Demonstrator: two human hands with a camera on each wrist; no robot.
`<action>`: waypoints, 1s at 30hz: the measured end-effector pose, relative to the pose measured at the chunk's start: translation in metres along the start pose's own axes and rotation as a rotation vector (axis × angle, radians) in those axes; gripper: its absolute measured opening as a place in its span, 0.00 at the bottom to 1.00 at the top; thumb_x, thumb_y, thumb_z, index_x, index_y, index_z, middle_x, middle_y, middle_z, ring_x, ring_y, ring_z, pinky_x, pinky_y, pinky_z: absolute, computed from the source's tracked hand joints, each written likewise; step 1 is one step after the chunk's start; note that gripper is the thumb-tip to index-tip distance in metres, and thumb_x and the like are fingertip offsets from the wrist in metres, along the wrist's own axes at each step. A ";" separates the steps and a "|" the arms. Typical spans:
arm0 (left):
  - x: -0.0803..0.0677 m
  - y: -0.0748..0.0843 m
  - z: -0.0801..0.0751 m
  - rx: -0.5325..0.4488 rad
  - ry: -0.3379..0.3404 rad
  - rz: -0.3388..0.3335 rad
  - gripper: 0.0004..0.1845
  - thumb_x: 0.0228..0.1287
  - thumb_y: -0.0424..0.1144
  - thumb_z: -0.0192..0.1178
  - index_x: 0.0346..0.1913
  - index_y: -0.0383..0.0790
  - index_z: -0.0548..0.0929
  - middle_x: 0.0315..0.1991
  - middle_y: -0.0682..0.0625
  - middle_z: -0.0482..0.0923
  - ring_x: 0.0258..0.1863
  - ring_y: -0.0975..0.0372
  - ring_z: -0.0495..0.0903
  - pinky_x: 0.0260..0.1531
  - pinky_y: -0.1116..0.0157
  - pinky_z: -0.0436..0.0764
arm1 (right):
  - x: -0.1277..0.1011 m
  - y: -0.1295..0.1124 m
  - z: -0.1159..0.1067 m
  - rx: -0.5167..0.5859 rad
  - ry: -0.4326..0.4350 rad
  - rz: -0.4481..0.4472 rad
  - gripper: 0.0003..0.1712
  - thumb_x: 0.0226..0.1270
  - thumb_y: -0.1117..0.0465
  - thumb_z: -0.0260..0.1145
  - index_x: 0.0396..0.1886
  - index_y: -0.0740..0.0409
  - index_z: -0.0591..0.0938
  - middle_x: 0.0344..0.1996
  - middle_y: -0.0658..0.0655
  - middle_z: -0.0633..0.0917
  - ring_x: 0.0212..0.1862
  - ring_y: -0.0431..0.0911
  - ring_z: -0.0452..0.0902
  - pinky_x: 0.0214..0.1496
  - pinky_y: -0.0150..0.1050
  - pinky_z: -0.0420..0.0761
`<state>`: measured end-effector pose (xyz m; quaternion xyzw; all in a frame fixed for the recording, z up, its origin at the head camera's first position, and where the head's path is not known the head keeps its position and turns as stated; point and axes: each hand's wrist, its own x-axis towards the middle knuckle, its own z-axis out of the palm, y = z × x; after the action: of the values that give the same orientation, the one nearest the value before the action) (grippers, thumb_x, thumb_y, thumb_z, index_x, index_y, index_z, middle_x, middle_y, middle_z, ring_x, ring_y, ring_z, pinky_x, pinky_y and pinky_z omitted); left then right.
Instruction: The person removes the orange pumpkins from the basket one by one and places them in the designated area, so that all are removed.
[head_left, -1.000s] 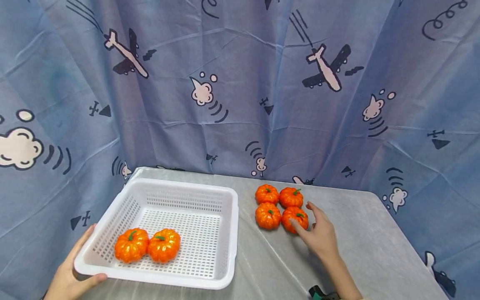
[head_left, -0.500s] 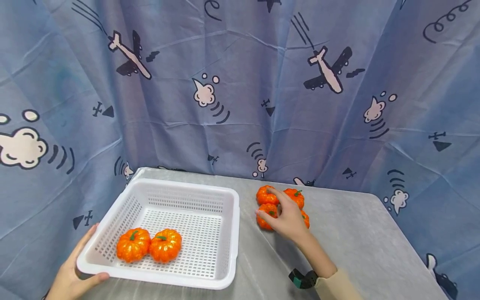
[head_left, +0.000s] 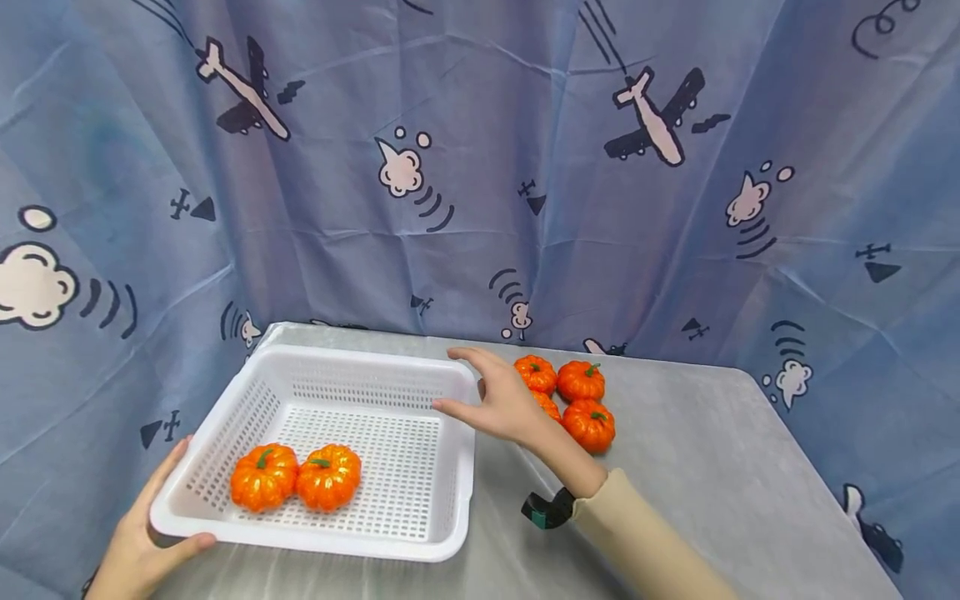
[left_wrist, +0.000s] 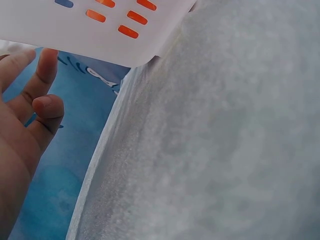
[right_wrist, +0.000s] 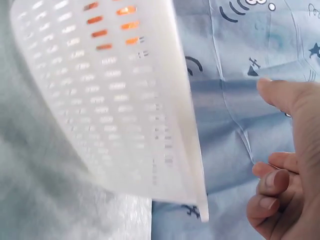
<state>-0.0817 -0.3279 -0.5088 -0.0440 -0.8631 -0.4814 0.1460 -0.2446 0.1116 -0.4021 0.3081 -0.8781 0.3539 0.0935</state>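
On the grey table [head_left: 675, 467] sits a white plastic basket [head_left: 457, 467], square, with perforated walls and floor, at the left half of the tabletop. Two glossy orange pumpkins with green stems [head_left: 296, 477] lie side by side in its near-left corner, touching each other. The left hand [head_left: 142, 542] holds the basket's near-left corner, thumb over the rim and fingers along the outer wall. The right hand [head_left: 498, 404] hovers at the basket's right rim, thumb and fingers spread and relaxed, holding nothing; a beige sleeve [head_left: 645, 542] covers its forearm. Just behind it on the table lies a tight cluster of four more pumpkins [head_left: 577, 396], one partly hidden by the hand. Behind the table hangs a blue curtain [head_left: 480, 167] printed with aeroplanes and clouds.
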 end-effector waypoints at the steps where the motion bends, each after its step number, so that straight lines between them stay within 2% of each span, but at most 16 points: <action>1: 0.000 0.000 0.000 -0.003 0.000 0.000 0.67 0.52 0.22 0.78 0.88 0.51 0.47 0.80 0.74 0.52 0.56 0.85 0.67 0.48 0.87 0.71 | 0.004 -0.002 0.003 -0.001 -0.008 -0.004 0.40 0.60 0.45 0.81 0.69 0.56 0.80 0.62 0.57 0.85 0.21 0.35 0.60 0.27 0.30 0.68; 4: 0.000 0.000 0.000 -0.006 0.002 -0.003 0.67 0.52 0.22 0.78 0.88 0.51 0.47 0.81 0.74 0.52 0.56 0.85 0.67 0.48 0.87 0.72 | 0.013 -0.009 0.010 0.016 -0.041 -0.009 0.39 0.61 0.45 0.80 0.69 0.55 0.81 0.61 0.56 0.85 0.21 0.36 0.59 0.27 0.30 0.68; 6: 0.000 0.000 0.000 -0.004 0.003 -0.006 0.67 0.52 0.22 0.78 0.88 0.50 0.47 0.80 0.75 0.52 0.55 0.85 0.68 0.47 0.86 0.72 | 0.019 -0.014 0.014 0.041 -0.076 0.000 0.39 0.61 0.45 0.80 0.69 0.56 0.81 0.62 0.56 0.85 0.24 0.38 0.64 0.30 0.30 0.70; 9: 0.000 0.000 0.000 0.004 0.005 -0.003 0.67 0.52 0.22 0.79 0.88 0.51 0.47 0.79 0.75 0.53 0.54 0.85 0.68 0.46 0.86 0.72 | 0.028 -0.023 0.021 0.083 -0.139 0.018 0.39 0.63 0.44 0.78 0.69 0.57 0.80 0.64 0.56 0.84 0.34 0.43 0.74 0.38 0.32 0.76; 12: 0.000 0.000 -0.001 0.008 0.004 -0.003 0.67 0.52 0.23 0.79 0.88 0.51 0.47 0.79 0.76 0.54 0.54 0.85 0.68 0.46 0.86 0.72 | 0.038 -0.032 0.028 0.082 -0.190 0.025 0.40 0.64 0.43 0.77 0.71 0.56 0.80 0.66 0.54 0.83 0.47 0.46 0.79 0.46 0.33 0.81; 16: 0.001 -0.001 -0.001 0.008 0.005 0.004 0.67 0.51 0.23 0.79 0.88 0.51 0.47 0.79 0.76 0.54 0.54 0.85 0.68 0.46 0.87 0.71 | 0.052 -0.042 0.040 0.076 -0.229 0.024 0.40 0.65 0.42 0.76 0.71 0.56 0.80 0.66 0.52 0.84 0.54 0.45 0.81 0.50 0.33 0.82; 18: 0.000 -0.001 -0.001 0.009 0.006 0.008 0.67 0.50 0.23 0.79 0.88 0.51 0.47 0.79 0.76 0.54 0.55 0.85 0.68 0.47 0.87 0.70 | 0.059 -0.045 0.046 0.079 -0.245 0.023 0.40 0.65 0.41 0.76 0.71 0.55 0.80 0.66 0.52 0.84 0.54 0.44 0.81 0.51 0.33 0.82; 23: -0.001 -0.002 0.000 0.021 0.007 -0.009 0.67 0.51 0.24 0.80 0.88 0.51 0.47 0.78 0.78 0.53 0.55 0.86 0.66 0.47 0.89 0.68 | 0.072 -0.051 0.062 0.082 -0.265 0.030 0.39 0.65 0.41 0.76 0.70 0.55 0.81 0.63 0.51 0.86 0.59 0.43 0.81 0.62 0.36 0.79; 25: 0.000 -0.002 0.000 0.020 0.007 -0.007 0.67 0.51 0.24 0.79 0.88 0.51 0.47 0.77 0.79 0.53 0.55 0.87 0.66 0.47 0.89 0.68 | 0.076 -0.053 0.068 0.091 -0.261 0.046 0.39 0.65 0.41 0.76 0.70 0.56 0.81 0.62 0.50 0.86 0.65 0.44 0.79 0.67 0.37 0.77; 30: 0.001 -0.003 0.001 -0.002 0.018 0.026 0.67 0.48 0.20 0.79 0.88 0.48 0.49 0.76 0.79 0.55 0.55 0.86 0.67 0.48 0.88 0.68 | 0.079 -0.060 0.086 0.146 -0.266 0.101 0.39 0.64 0.41 0.77 0.70 0.55 0.81 0.62 0.50 0.87 0.70 0.46 0.77 0.71 0.38 0.75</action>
<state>-0.0837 -0.3284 -0.5113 -0.0512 -0.8606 -0.4808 0.1597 -0.2664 -0.0182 -0.4009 0.3136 -0.8690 0.3773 -0.0641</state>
